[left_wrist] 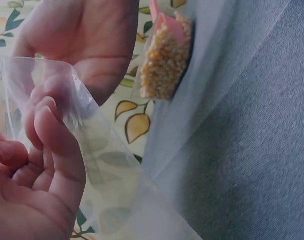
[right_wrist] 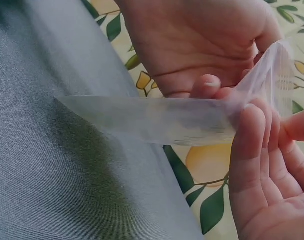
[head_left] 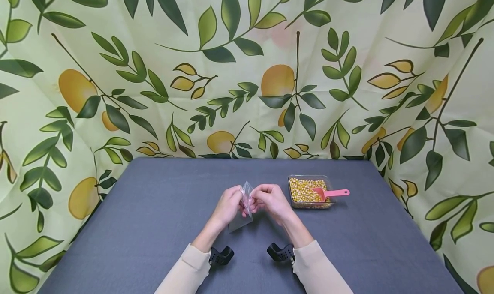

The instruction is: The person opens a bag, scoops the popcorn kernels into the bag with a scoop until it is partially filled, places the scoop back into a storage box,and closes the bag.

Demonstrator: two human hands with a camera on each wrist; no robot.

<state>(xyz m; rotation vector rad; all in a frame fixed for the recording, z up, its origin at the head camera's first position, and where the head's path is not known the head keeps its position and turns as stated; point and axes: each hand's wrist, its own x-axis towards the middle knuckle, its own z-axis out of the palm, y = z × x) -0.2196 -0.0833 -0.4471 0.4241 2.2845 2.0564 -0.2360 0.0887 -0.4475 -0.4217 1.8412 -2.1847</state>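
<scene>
A clear plastic bag (head_left: 240,224) hangs between both hands over the middle of the table, its mouth spread into a peak at the top. My left hand (head_left: 228,203) pinches one side of the mouth, and my right hand (head_left: 273,201) pinches the other. In the left wrist view, the film of the bag (left_wrist: 136,195) stretches down from the curled fingers. The right wrist view shows the bag (right_wrist: 141,117) flat and see-through, with no contents visible inside.
Right of the hands stands a clear rectangular container (head_left: 329,181) of yellow corn kernels (head_left: 302,189). A pink scoop (head_left: 332,193) lies in the corn, its handle jutting over the right rim. Dark grey cloth (head_left: 162,208) covers the table; leaf-patterned fabric (head_left: 239,84) hangs behind.
</scene>
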